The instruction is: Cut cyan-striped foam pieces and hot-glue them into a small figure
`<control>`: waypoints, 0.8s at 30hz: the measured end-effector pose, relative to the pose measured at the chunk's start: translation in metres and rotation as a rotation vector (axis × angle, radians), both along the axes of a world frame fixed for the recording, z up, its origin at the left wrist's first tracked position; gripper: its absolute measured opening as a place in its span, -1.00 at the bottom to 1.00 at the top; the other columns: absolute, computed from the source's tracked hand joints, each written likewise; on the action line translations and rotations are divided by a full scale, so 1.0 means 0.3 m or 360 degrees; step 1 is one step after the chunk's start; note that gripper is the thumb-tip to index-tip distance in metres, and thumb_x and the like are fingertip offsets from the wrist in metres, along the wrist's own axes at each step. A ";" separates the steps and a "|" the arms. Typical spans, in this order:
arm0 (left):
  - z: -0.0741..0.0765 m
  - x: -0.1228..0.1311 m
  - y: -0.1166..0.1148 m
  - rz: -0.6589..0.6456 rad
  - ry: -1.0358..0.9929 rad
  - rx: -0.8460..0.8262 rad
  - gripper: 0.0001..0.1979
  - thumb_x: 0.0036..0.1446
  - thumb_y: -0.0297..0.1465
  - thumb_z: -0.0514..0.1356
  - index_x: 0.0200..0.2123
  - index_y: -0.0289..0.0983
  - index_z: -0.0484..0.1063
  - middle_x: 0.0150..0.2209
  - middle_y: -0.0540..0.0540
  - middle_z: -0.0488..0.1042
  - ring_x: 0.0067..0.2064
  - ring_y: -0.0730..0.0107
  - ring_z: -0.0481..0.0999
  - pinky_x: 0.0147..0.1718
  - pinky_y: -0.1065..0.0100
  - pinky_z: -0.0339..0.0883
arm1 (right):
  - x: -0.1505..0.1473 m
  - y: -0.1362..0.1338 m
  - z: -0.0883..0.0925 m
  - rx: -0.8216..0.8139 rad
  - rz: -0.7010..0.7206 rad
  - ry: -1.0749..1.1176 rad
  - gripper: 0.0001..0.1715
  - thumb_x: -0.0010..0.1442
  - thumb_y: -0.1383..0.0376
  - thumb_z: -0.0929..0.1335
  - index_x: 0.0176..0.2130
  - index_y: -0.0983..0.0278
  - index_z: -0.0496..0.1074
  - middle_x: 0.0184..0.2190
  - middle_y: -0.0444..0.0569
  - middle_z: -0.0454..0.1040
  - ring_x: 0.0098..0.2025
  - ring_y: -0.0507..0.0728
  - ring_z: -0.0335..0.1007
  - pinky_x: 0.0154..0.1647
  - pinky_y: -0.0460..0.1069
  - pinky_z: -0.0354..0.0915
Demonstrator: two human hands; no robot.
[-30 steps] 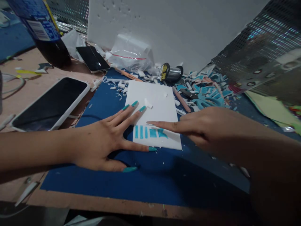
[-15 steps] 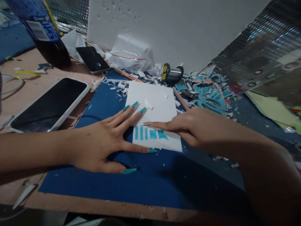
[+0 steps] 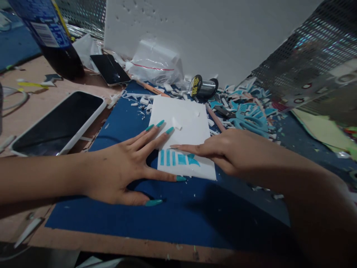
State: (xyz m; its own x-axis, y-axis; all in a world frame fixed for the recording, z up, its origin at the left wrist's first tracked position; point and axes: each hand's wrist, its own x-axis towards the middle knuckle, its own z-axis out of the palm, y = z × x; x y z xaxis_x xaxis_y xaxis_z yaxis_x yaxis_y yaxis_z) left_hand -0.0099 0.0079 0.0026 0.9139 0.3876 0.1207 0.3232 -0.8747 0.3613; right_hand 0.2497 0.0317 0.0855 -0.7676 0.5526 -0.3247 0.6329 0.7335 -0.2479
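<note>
A white foam sheet (image 3: 178,109) lies on the blue cutting mat (image 3: 125,223), with a row of light-blue shapes (image 3: 182,159) near its front edge. My left hand (image 3: 125,173) rests flat with fingers spread and long teal nails, several fingertips touching the sheet. My right hand (image 3: 223,149) is closed, its index finger reaching over the sheet just above the blue shapes. A thin dark point shows at that fingertip; what the hand grips is mostly hidden. A small white scrap (image 3: 176,124) sits on the sheet. Close behind my right hand is a pinkish rod (image 3: 215,118).
White and blue offcuts (image 3: 251,96), blue-handled scissors (image 3: 248,123) and a wire spool (image 3: 205,87) lie behind. An orange pencil (image 3: 152,88) and a plastic bag (image 3: 154,65) are farther back. A phone (image 3: 61,123), a dark device (image 3: 110,70) and a bottle (image 3: 52,41) stand left.
</note>
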 end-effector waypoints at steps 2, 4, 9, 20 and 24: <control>0.001 -0.001 0.000 0.0005 0.0015 0.0001 -0.36 0.08 -0.07 0.19 0.23 0.16 0.11 0.36 0.03 -0.64 0.32 -0.46 -0.40 0.14 -0.41 -0.20 | -0.001 0.000 0.000 -0.0019 -0.0009 0.0007 -0.43 0.28 0.37 0.19 0.18 -0.14 0.24 -0.24 -0.26 0.60 -0.43 0.03 0.47 -0.29 -0.02 0.30; 0.002 -0.001 0.000 0.0010 0.0017 0.0010 -0.36 0.09 -0.06 0.18 0.23 0.16 0.10 0.36 0.03 -0.65 0.32 -0.44 -0.41 0.14 -0.41 -0.20 | -0.002 -0.001 0.002 -0.0028 -0.0018 0.0020 -0.43 0.28 0.38 0.19 0.17 -0.14 0.25 -0.25 -0.26 0.60 -0.45 0.02 0.46 -0.26 0.00 0.31; 0.000 0.001 -0.001 0.0027 -0.0033 0.0011 -0.39 0.09 -0.07 0.18 0.22 0.15 0.13 0.36 0.04 -0.62 0.31 -0.47 -0.36 0.14 -0.42 -0.20 | -0.005 -0.003 0.003 -0.0021 -0.0017 0.0015 -0.43 0.27 0.39 0.19 0.17 -0.10 0.28 -0.24 -0.22 0.60 -0.44 0.02 0.45 -0.24 0.00 0.32; 0.003 0.002 0.000 0.0033 -0.0015 0.0003 -0.40 0.09 -0.04 0.17 0.21 0.16 0.15 0.37 0.08 -0.60 0.31 -0.47 -0.35 0.15 -0.40 -0.19 | 0.003 -0.004 -0.006 0.0051 -0.0017 -0.0022 -0.47 0.28 0.34 0.20 0.17 -0.10 0.28 -0.31 -0.23 0.61 -0.50 0.02 0.41 -0.25 0.01 0.27; 0.002 0.002 -0.001 0.0042 -0.0019 0.0007 -0.39 0.08 -0.04 0.18 0.21 0.17 0.15 0.37 0.08 -0.56 0.31 -0.47 -0.34 0.15 -0.40 -0.19 | 0.000 -0.018 -0.011 0.0193 -0.0019 -0.0076 -0.49 0.27 0.33 0.20 0.15 -0.05 0.33 -0.40 -0.19 0.60 -0.55 0.00 0.35 -0.36 -0.04 0.21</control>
State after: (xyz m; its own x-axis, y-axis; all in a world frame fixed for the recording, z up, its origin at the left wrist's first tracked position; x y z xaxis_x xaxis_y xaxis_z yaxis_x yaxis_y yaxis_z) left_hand -0.0094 0.0077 0.0032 0.9020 0.4108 0.1331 0.3418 -0.8676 0.3612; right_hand 0.2498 0.0264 0.0821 -0.7460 0.5990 -0.2910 0.6507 0.7486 -0.1272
